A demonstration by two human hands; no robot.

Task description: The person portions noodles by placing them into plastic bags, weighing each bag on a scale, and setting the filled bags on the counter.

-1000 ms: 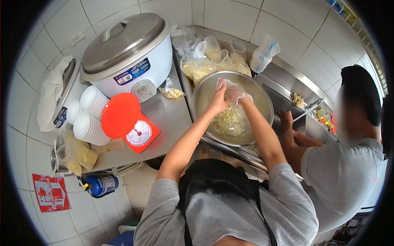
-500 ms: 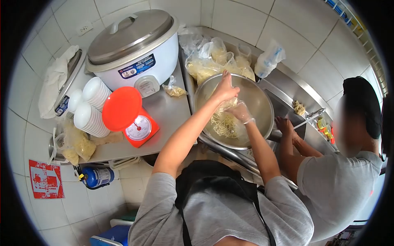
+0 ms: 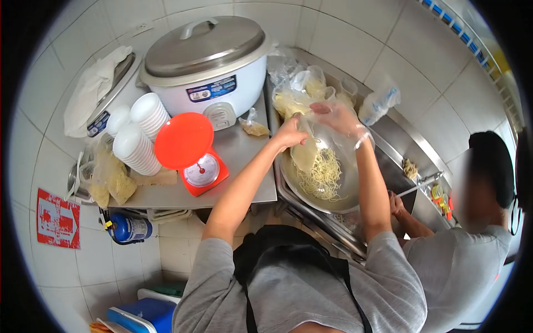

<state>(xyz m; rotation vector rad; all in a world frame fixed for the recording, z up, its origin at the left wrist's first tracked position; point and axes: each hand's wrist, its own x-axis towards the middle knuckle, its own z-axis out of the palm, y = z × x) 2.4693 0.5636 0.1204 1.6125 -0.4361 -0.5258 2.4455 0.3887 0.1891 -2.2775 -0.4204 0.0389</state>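
Right hand (image 3: 340, 117) has moved beyond the thin yellow noodles (image 3: 323, 178), grip unclear. Left hand (image 3: 290, 135) pinches a clear plastic bag (image 3: 305, 155) slanting toward them.

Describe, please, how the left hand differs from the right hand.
The left hand is bare; the right hand wears a clear plastic glove. The left hand pinches a clear bag; the right hand's grip is too blurred to tell. Both are at the metal bowl.
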